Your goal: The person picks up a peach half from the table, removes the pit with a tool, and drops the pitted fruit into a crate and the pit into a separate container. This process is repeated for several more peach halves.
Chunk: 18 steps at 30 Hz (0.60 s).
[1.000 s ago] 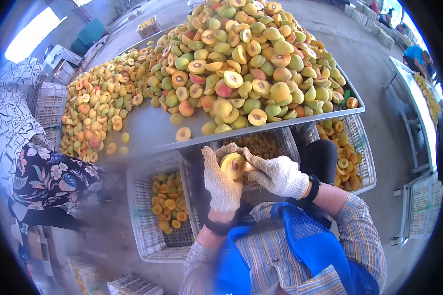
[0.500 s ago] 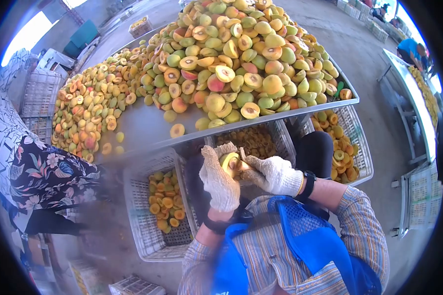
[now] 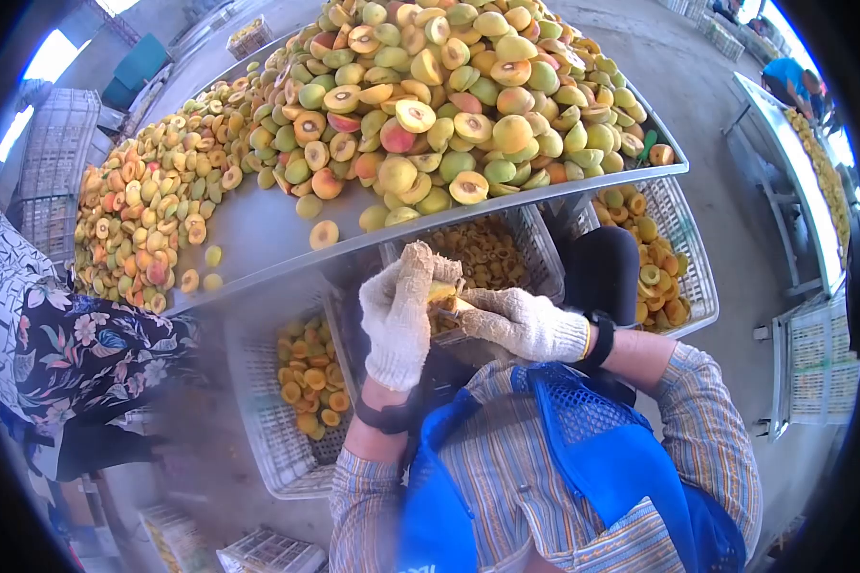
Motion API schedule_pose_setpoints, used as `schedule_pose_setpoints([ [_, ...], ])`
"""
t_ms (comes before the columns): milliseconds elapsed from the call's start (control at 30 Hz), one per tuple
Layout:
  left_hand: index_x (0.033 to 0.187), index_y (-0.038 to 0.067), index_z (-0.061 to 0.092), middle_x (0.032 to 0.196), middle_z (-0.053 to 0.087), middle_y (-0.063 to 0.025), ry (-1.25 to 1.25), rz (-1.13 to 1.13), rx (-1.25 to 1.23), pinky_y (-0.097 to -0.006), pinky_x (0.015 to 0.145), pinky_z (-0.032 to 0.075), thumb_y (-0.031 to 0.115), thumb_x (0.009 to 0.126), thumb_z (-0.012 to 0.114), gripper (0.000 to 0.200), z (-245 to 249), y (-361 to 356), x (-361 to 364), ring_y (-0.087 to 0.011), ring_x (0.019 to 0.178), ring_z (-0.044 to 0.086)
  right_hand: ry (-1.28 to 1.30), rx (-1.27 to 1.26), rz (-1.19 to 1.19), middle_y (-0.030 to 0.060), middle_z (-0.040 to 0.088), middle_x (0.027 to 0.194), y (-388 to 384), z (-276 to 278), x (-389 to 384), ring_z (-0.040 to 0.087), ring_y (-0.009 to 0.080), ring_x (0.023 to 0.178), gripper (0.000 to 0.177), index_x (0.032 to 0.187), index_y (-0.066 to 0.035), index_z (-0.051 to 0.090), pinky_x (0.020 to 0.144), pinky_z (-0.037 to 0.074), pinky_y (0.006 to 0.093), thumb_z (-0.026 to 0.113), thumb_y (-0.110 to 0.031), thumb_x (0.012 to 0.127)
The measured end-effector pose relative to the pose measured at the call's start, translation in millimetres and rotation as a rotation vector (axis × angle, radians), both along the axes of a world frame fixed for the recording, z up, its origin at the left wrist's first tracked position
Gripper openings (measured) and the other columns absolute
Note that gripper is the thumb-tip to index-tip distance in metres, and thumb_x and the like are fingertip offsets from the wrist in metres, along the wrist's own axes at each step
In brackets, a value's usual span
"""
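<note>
My left hand (image 3: 398, 315), in a white knit glove stained brown at the fingers, grips a yellow peach half (image 3: 440, 290). The fingers cover most of the fruit. Close against it is my right hand (image 3: 530, 325), gloved the same way, with thumb and fingers pinched together at the fruit's cut side. A small thin piece shows at those fingertips, too small to name. Both hands are above my lap, just in front of the metal table (image 3: 258, 224). Beneath them stands a crate of small brownish pieces (image 3: 483, 250).
A big heap of halved peaches (image 3: 430, 105) covers much of the table. Crates of peach halves stand at my left (image 3: 258, 420) and right (image 3: 702, 277). A person in floral clothing (image 3: 96, 344) is at the left; another person (image 3: 793, 81) works at the far-right table (image 3: 784, 181).
Both hands have shifted slightly left. My left hand has turned and now covers more of the peach half. The view has moved a little, so the table sits higher and further left.
</note>
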<state>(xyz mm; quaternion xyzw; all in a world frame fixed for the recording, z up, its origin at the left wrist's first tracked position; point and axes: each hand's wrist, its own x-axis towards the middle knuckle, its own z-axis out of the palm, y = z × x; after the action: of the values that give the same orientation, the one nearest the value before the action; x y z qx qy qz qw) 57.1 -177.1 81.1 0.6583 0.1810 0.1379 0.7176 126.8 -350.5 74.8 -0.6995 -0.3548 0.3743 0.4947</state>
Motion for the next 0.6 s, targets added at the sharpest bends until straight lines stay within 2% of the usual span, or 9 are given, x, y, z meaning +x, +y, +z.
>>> schedule_pose_setpoints([
  [33,0.084,-0.004,0.07,0.084,0.071,-0.0161,-0.003,0.001,-0.002,-0.0325,0.069,0.055,0.045,0.106,0.044,0.06,-1.1,1.0,2.4,-0.024,0.076,0.068,0.337,-0.032,-0.021,0.003,0.059,0.067,1.1,6.3,-4.3,0.058,0.0091,0.053,0.046,0.129,-0.01,0.06,0.048,0.045,0.0275,0.048,-0.047,0.104],
  [67,0.084,-0.005,0.07,0.084,0.071,-0.0163,-0.163,-0.032,-0.161,-0.0338,0.077,0.055,0.044,0.106,0.045,0.059,-5.0,2.9,4.9,-0.0245,0.078,0.068,0.421,0.036,-0.036,-0.0004,0.054,0.064,3.6,-6.8,-11.0,0.053,0.0057,0.049,0.045,0.131,-0.011,0.059,0.043,0.04,0.0241,0.048,-0.047,0.105],
  [100,0.085,-0.006,0.071,0.084,0.071,-0.0165,-0.322,-0.063,-0.316,-0.035,0.084,0.054,0.042,0.106,0.046,0.058,-10.3,5.2,6.0,-0.025,0.079,0.068,0.339,0.062,-0.093,0.0069,0.062,0.066,8.1,-10.1,-18.3,0.061,0.0155,0.051,0.046,0.13,-0.011,0.06,0.047,0.047,0.0307,0.051,-0.046,0.103],
  [167,0.089,-0.005,0.069,0.087,0.069,-0.0183,-0.326,-0.013,-0.466,-0.0389,0.09,0.052,0.047,0.106,0.041,0.062,-20.8,-7.4,6.9,-0.0286,0.085,0.067,-0.435,0.251,-0.249,0.0167,0.068,0.073,25.6,-36.8,-14.7,0.068,0.0307,0.061,0.047,0.13,-0.011,0.061,0.055,0.053,0.0401,0.052,-0.047,0.101],
  [200,0.093,-0.005,0.068,0.088,0.068,-0.0186,-0.308,0.124,-0.564,-0.0399,0.089,0.053,0.048,0.106,0.041,0.061,-21.0,-14.5,8.2,-0.0291,0.087,0.067,-0.381,-0.042,-0.202,0.0216,0.069,0.082,21.7,-37.7,-8.4,0.068,0.0398,0.072,0.047,0.129,-0.012,0.062,0.062,0.055,0.0466,0.053,-0.048,0.1],
  [233,0.098,-0.005,0.066,0.09,0.068,-0.0189,-0.298,0.261,-0.657,-0.0409,0.089,0.053,0.05,0.105,0.042,0.06,-19.5,-16.6,11.4,-0.0296,0.088,0.066,-0.388,-0.037,-0.201,0.0216,0.069,0.082,22.3,-32.7,-7.7,0.068,0.0398,0.072,0.047,0.129,-0.012,0.062,0.062,0.055,0.0466,0.053,-0.048,0.1],
  [300,0.106,-0.005,0.063,0.092,0.067,-0.0187,-0.324,0.234,-0.674,-0.0419,0.085,0.056,0.052,0.104,0.042,0.06,-23.8,-13.9,9.8,-0.0302,0.086,0.067,-0.347,-0.074,-0.175,0.0192,0.069,0.078,21.6,-28.9,-8.4,0.068,0.0389,0.069,0.047,0.127,-0.013,0.063,0.061,0.054,0.0462,0.052,-0.049,0.1],
  [500,0.085,-0.007,0.069,0.081,0.07,-0.0178,-0.13,0.137,-0.294,-0.0348,0.071,0.055,0.05,0.105,0.042,0.066,-19.0,3.4,5.9,-0.0265,0.074,0.068,-0.408,-0.042,-0.086,0.0167,0.069,0.075,19.7,-21.1,-3.9,0.069,0.0326,0.064,0.044,0.122,-0.011,0.063,0.059,0.054,0.0432,0.054,-0.048,0.1],
  [600,0.083,-0.006,0.07,0.082,0.071,-0.017,-0.265,0.033,-0.424,-0.0328,0.07,0.055,0.048,0.104,0.045,0.063,-35.5,12.9,6.6,-0.0241,0.072,0.069,0.216,-0.173,-0.026,0.0044,0.063,0.068,18.3,-2.2,-0.3,0.062,0.013,0.056,0.046,0.128,-0.008,0.06,0.053,0.049,0.0304,0.053,-0.046,0.102],
])
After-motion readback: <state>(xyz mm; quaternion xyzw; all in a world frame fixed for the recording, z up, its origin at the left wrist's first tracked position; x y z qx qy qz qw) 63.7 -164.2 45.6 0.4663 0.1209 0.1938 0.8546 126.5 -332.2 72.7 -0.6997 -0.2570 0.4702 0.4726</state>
